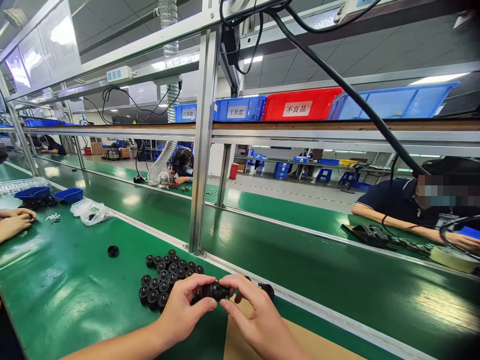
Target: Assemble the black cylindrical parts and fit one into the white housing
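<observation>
Both of the wearer's hands meet low at centre frame over the green bench top (67,300). The left hand (183,312) is curled, thumb and fingertips pinched on the left end of a small black cylindrical part (214,290); the right hand (258,320) is likewise closed on the right end of the same part, fingers bent over it from above. The part is held just above the bench, between the two hands, at the near edge of a sheet of brown cardboard (240,345). Just to the left of the hands stands a cluster of black round caps (165,277), packed upright and touching one another; one more black piece (267,289) lies just beyond the right hand, and a single black cap (113,251) lies apart further left. Containers: two shallow blue trays (67,195) sit at far left, contents not discernible, with a clear plastic bag (92,211) beside them holding a few dark pieces. On the overhead shelf stand labelled blue bins (240,108), a red bin (300,104) and a further blue bin (397,102); their contents are hidden. Another person's hands (15,220) rest on the bench at the left edge, and a co-worker in a dark shirt (397,202) leans on the opposite side at right.
</observation>
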Demonstrator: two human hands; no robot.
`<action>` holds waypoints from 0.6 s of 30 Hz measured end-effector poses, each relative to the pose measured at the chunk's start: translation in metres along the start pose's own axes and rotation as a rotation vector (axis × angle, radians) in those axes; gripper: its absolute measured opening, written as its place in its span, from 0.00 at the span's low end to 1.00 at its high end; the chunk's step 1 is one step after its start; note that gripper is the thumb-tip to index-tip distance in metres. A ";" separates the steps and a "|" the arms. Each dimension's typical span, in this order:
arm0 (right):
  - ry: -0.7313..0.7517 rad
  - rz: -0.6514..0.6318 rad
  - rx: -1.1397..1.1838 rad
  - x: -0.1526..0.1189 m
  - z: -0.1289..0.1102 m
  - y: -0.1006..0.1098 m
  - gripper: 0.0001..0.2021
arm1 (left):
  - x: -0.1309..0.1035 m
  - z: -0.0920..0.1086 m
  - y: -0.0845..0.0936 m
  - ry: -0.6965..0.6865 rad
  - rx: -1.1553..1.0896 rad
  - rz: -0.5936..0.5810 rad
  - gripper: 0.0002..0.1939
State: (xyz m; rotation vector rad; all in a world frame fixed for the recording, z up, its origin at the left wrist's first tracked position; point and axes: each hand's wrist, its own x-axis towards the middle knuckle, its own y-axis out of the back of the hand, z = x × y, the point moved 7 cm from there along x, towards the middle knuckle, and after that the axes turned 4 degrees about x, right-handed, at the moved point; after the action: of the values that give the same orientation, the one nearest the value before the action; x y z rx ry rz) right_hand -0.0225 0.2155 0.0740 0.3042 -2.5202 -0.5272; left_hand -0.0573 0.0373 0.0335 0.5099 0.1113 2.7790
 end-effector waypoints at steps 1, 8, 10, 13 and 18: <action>0.014 0.000 -0.002 0.000 0.001 0.001 0.10 | 0.000 -0.001 0.000 0.008 0.004 -0.002 0.19; 0.130 -0.005 -0.085 -0.001 -0.003 0.004 0.15 | 0.001 0.007 0.001 -0.004 0.097 0.003 0.19; 0.130 0.000 -0.102 -0.001 -0.003 0.004 0.15 | 0.000 0.011 0.002 -0.044 0.136 0.010 0.20; 0.174 -0.006 -0.121 -0.001 -0.006 0.004 0.15 | 0.001 0.013 0.003 -0.067 0.180 0.017 0.21; 0.203 -0.034 -0.217 -0.002 -0.010 0.003 0.13 | 0.000 0.012 0.003 -0.071 0.234 0.014 0.22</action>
State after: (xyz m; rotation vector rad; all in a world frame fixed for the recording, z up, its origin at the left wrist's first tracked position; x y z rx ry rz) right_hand -0.0156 0.2161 0.0816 0.3022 -2.2425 -0.7384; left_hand -0.0535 0.0349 0.0448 0.6672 0.4226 2.7727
